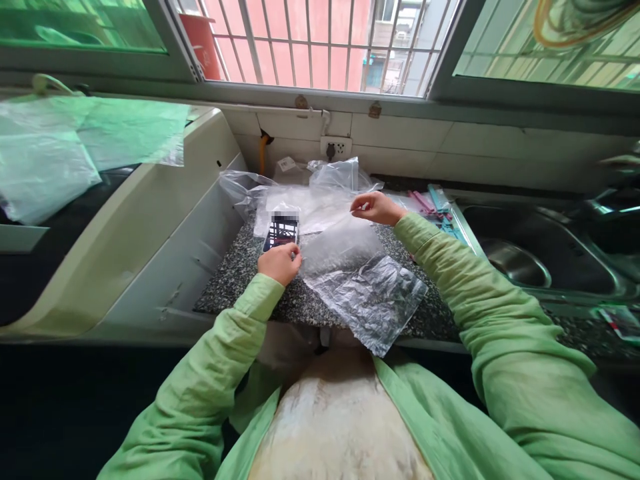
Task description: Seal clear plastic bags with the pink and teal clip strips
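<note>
— Nearest me, green sleeves [450, 280] are reaching over the speckled counter [235, 280]. What are the hands doing?

— I'm seeing the left hand [279, 263] curling closed at the near edge of a small dark card [281, 231], while the right hand [376, 207] is pinching the far edge of a clear plastic bag [360, 287] lying mid-counter, beside the sink [525, 253].

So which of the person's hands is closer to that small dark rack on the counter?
Left. The left hand touches the front of the small dark rack; the right hand is off to its right, pinching a clear plastic bag.
</note>
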Motion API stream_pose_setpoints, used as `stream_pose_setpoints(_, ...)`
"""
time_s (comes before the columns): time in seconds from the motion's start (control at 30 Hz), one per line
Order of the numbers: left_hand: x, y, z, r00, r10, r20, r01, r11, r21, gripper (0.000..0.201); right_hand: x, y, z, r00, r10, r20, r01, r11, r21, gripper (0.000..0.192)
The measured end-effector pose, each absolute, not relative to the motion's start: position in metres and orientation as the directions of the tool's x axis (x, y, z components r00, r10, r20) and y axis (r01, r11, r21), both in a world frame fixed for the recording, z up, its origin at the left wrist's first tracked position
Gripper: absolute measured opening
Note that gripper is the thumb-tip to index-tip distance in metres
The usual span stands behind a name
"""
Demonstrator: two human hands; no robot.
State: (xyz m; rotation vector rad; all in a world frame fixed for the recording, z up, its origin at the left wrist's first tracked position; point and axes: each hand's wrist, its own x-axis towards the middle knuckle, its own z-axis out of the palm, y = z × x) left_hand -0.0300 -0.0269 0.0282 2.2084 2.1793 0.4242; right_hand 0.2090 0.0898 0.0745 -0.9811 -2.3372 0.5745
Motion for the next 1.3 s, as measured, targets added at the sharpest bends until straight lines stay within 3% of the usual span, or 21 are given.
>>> stream_pose_setpoints(0.27, -0.041, -0.013, 0.034, 0.083, 0.821, 0.565, 0.930, -0.268, 0.252, 0.013, 0.217, 0.099, 0.070, -0.543, 0.781, 0.309, 0.605, 0.619, -0.500, 0.012)
stream_pose_setpoints(0.47, -0.045, 0.002, 0.045, 0.021, 0.843, 0.537, 0.902, -0.248, 0.354, 0.009, 0.206, 0.107, 0.074, -0.502, 0.805, 0.317, 0.647, 0.593, -0.480, 0.012)
stream_pose_setpoints(0.73, -0.033, -0.037, 0.050, 0.162, 0.771, 0.616, 0.816, -0.456, 0.356, 0.009, 0.237, 0.068, 0.076, -0.517, 0.753, 0.407, 0.576, 0.658, -0.486, 0.009)
stream_pose_setpoints(1.0, -0.013, -0.079, 0.031, 0.398, 0.722, 0.566, 0.717, -0.629, 0.299, 0.007, 0.278, 0.006, 0.051, -0.626, 0.648, 0.433, 0.559, 0.761, -0.330, 0.011)
stream_pose_setpoints(1.3, -0.003, -0.102, 0.001, 0.540, 0.685, 0.490, 0.679, -0.698, 0.228, 0.010, 0.294, -0.038, 0.018, -0.618, 0.661, 0.427, 0.665, 0.728, -0.165, 0.016)
